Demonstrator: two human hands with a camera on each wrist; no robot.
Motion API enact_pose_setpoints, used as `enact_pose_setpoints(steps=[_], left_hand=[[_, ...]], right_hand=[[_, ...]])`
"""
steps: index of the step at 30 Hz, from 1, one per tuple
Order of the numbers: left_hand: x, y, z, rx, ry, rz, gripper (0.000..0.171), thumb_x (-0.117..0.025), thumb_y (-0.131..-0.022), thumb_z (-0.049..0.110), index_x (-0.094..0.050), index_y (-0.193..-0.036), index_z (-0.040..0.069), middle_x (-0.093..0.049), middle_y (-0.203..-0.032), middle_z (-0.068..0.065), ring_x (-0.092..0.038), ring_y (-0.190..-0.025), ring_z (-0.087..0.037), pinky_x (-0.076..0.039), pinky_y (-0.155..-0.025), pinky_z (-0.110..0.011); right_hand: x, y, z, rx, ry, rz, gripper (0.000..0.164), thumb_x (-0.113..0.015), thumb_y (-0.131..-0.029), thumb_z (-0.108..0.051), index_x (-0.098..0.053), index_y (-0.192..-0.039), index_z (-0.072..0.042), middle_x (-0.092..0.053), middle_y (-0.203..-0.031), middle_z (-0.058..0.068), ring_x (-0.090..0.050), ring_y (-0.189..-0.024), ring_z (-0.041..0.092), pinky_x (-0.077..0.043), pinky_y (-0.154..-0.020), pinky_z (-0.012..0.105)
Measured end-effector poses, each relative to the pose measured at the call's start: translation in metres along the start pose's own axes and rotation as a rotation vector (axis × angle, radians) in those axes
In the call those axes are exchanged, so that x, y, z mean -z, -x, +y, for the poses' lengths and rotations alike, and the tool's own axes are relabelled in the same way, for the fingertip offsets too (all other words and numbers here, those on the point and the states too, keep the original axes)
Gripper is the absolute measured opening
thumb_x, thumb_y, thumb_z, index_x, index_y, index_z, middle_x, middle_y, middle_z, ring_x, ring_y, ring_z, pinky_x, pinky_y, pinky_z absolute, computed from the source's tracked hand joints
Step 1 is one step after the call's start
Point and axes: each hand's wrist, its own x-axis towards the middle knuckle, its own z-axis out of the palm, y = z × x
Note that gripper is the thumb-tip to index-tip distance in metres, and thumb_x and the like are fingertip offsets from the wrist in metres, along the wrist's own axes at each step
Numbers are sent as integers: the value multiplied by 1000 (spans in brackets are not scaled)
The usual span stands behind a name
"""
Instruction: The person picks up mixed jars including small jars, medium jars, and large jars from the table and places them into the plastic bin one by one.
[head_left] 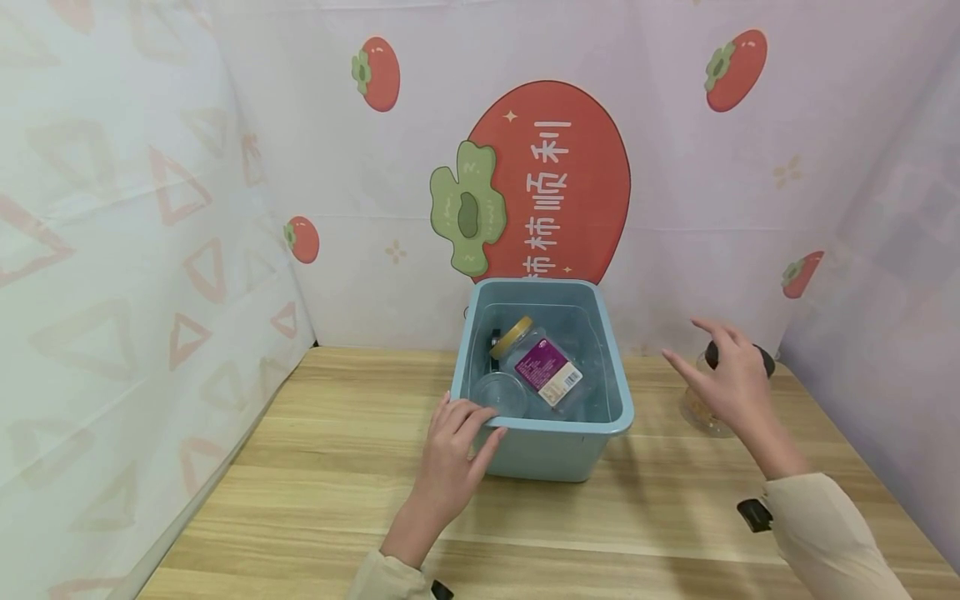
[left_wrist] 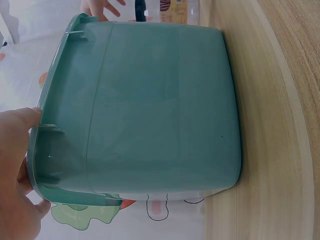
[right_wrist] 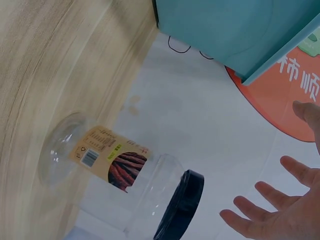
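A blue plastic bin [head_left: 540, 450] stands at the back middle of the table. My left hand [head_left: 453, 446] holds its rim at the near left corner, fingertips over the edge. Inside lie a clear jar with a gold lid [head_left: 513, 337] and purple label, and a round clear container [head_left: 501, 395]. Over on the right, my right hand [head_left: 723, 375] is raised with spread fingers and nothing in it. Partly behind that hand in the head view is a clear jar [right_wrist: 155, 197] with a black lid [right_wrist: 182, 207]; the right wrist view shows it upright, apart from the fingers.
The wooden table [head_left: 337, 492] carries the bin and the black-lidded jar. A pale curtain [head_left: 360, 158] printed with red persimmons hangs right behind the bin, and further cloth walls flank the table on both sides.
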Motion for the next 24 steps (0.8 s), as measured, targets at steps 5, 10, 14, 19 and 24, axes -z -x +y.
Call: enact_pose_setpoints(steps=[5, 10, 14, 19, 24], left_hand=[[0, 0, 0, -2, -3, 0, 21, -85, -89, 11, -75, -107, 5, -67, -98, -3, -63, -103, -23, -43, -113, -68], [0, 0, 0, -5, -2, 1, 22, -85, -89, 11, -75, -107, 5, -67, -97, -3, -63, -102, -23, -44, -113, -67], [0, 0, 0, -5, 0, 3, 22, -85, -88, 11, -75, -107, 5, -67, -97, -3, -63, -102, -23, -43, -113, -68], [0, 0, 0, -4, 3, 5, 22, -85, -88, 11, -76, -106, 5, -67, -97, -3, -63, -102, -23, -43, -112, -68], [0, 0, 0, -5, -2, 8, 22, -86, -88, 11, -76, -106, 5, -67, -97, -3, -63, -102, -23, -44, -112, -68]], right_hand=[[1, 1, 5, -14, 7, -3, 67, -78, -96, -31, -54, -147, 5, -50, -142, 42, -49, -126, 63, -44, -98, 78], [2, 4, 9, -30, 11, -10, 67, -77, -98, -34, -53, -147, 6, -49, -142, 43, -46, -126, 64, -41, -100, 80], [2, 6, 11, -34, 13, -4, 67, -78, -97, -32, -53, -147, 6, -49, -141, 43, -46, -126, 64, -39, -101, 80], [1, 8, 15, -28, 14, 12, 67, -79, -96, -30, -54, -145, 7, -50, -140, 43, -47, -126, 63, -40, -101, 79], [0, 11, 20, -36, 17, 14, 67, -78, -96, -31, -54, -145, 7, -50, -139, 43, -47, -125, 63, -40, -101, 78]])
